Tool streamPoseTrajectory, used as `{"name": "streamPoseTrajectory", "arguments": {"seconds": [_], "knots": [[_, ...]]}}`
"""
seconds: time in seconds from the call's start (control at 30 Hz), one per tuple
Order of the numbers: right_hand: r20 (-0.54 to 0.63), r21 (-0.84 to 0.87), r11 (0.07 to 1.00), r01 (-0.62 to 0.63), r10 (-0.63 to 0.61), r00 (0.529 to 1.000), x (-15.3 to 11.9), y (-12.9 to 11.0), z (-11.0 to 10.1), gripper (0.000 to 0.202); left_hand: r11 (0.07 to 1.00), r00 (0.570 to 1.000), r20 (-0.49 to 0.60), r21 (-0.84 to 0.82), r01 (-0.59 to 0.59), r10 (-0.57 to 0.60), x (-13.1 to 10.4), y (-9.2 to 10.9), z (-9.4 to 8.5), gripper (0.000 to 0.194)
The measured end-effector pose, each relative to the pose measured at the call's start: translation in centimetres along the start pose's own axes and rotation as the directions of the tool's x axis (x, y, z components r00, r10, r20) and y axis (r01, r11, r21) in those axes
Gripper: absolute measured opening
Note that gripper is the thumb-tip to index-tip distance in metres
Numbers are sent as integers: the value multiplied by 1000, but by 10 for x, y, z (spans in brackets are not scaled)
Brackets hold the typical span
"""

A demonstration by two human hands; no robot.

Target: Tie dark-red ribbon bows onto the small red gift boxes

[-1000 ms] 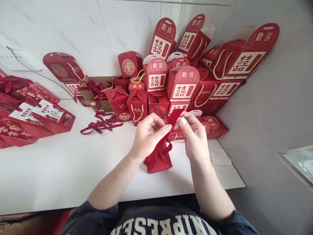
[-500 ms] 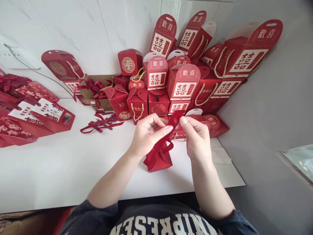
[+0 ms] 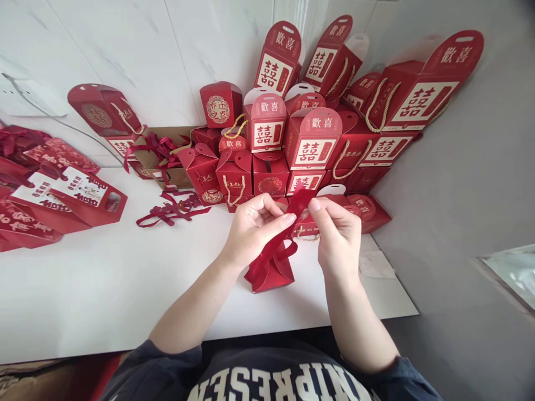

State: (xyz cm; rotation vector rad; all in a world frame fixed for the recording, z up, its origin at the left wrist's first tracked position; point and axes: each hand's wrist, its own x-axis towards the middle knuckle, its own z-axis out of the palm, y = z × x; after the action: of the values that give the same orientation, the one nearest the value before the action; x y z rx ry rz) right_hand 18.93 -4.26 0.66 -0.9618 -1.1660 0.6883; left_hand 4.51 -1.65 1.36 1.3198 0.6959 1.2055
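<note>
A red ribbon (image 3: 301,201) runs slantwise above a small red box (image 3: 273,278) near the table's front. My left hand (image 3: 257,228) pinches the ribbon between thumb and fingers. At the ribbon's right edge, near its upper end, my right hand (image 3: 339,231) has its thumb and forefinger pressed together on it. A loop of ribbon hangs over the box, whose folded top faces up. The box's far side is partly hidden by the ribbon and my left hand.
Stacked red gift boxes (image 3: 267,131) line the wall behind my hands. Loose dark red ribbons (image 3: 173,210) lie left of them, by an open brown carton (image 3: 178,177). Red bags (image 3: 83,195) stand at the far left of the white table (image 3: 125,289).
Both hands keep nearly the same grip. The ribbon's upper end has tilted slightly and now shows a pointed corner. The view has shifted very slightly.
</note>
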Motion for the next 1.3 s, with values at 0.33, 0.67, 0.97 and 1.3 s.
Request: {"name": "streamPoseTrajectory", "arguments": {"seconds": [0.33, 0.67, 0.97, 1.3], "knots": [[5, -43, 998, 36, -36, 999, -1, -9, 0, 14, 985, 942, 327, 122, -121, 76, 8, 5, -29, 56], [4, -175, 935, 308, -313, 950, 3, -37, -3, 16, 880, 687, 676, 461, -111, -267, -3, -49, -72, 95], [90, -186, 901, 393, -383, 919, 6, -45, 5, 15, 944, 792, 574, 329, 7, -206, -16, -73, -76, 60], [135, -116, 903, 413, -397, 908, 9, -42, 15, 14, 949, 703, 684, 314, -43, -195, -7, -73, -76, 22]]}}
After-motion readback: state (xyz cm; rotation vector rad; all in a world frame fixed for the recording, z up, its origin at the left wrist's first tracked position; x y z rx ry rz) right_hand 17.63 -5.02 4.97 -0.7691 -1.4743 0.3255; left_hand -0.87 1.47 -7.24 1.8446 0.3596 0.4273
